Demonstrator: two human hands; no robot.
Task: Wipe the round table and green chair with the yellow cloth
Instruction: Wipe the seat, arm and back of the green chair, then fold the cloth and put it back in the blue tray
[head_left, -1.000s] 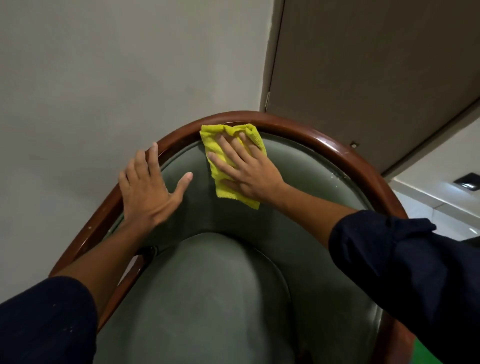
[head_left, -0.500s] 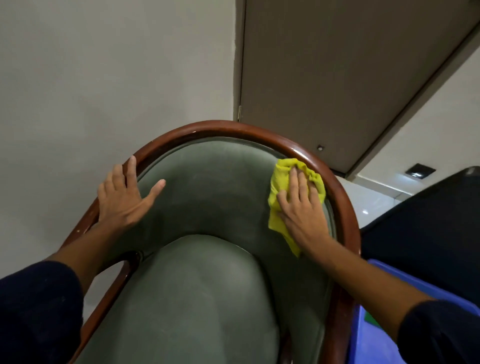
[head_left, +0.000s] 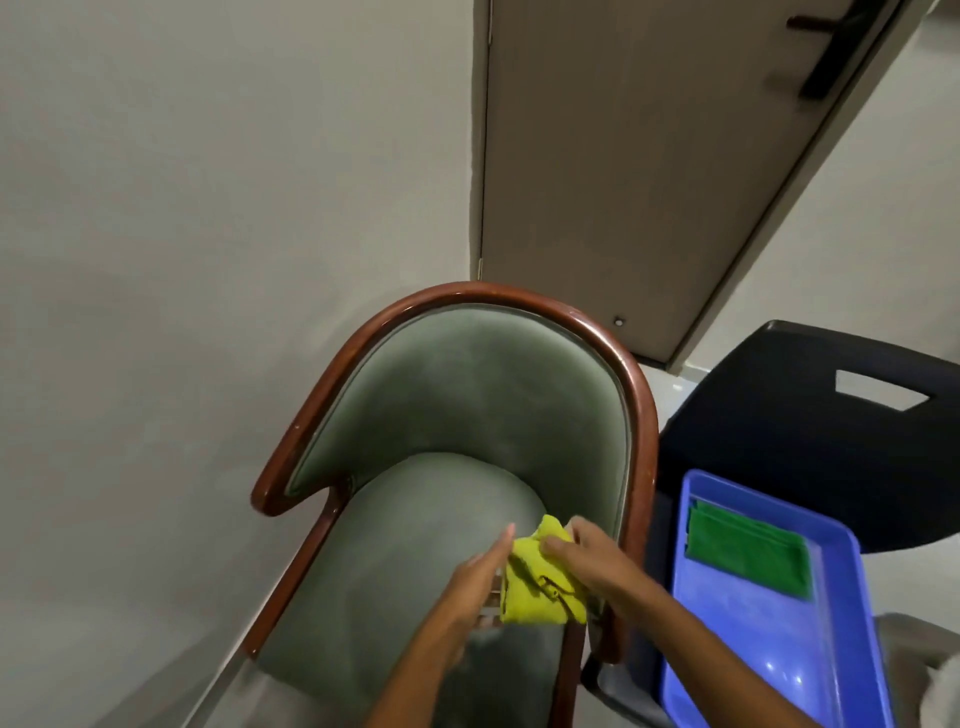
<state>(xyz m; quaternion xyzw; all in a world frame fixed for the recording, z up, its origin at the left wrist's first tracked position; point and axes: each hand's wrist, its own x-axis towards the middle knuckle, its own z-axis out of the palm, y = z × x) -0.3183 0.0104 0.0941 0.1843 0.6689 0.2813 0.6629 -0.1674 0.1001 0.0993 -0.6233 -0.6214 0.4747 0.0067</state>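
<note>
The green chair (head_left: 452, 410) has a curved backrest framed in red-brown wood and stands against the wall. Over the right side of its seat, the yellow cloth (head_left: 535, 587) is bunched between both hands. My right hand (head_left: 587, 558) grips the cloth's upper right part, thumb on top. My left hand (head_left: 480, 582) touches the cloth's left edge with fingers stretched out and blurred by motion. The round table is not in view.
A blue tray (head_left: 748, 623) with a folded green cloth (head_left: 748, 551) sits on a black chair (head_left: 810, 426) right of the green chair. A grey wall is on the left, a closed door (head_left: 649, 156) behind.
My right hand came off the backrest with the cloth and dropped above the seat. My left hand left the chair's left arm and joined it at the cloth. The view pulled back.
</note>
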